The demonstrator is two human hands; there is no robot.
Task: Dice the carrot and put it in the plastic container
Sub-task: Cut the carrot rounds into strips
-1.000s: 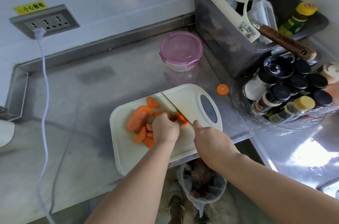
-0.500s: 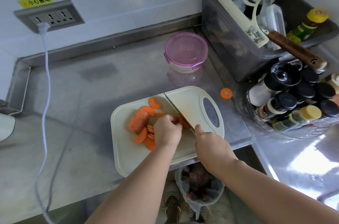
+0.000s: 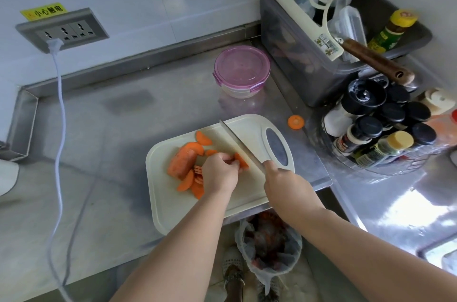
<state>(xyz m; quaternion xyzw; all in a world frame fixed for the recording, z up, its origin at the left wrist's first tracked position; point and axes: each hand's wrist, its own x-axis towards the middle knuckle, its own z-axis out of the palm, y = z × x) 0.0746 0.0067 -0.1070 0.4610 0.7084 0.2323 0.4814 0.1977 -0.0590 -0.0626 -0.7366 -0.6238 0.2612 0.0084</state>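
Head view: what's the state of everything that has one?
plastic container, lid on
left grip, pinches a carrot piece on the cutting board
right grip, holds the knife
knife, blade angled beside that piece
carrot chunk, uncut, lying on the board
carrot slices, cut, not diced
stray slice, off the board, on the counter
plug, in the wall socket

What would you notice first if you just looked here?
The bright orange carrot pieces on the white cutting board in the middle, with the left hand holding some. The right hand grips a knife angled over the board, and a pink-lidded container sits behind it.
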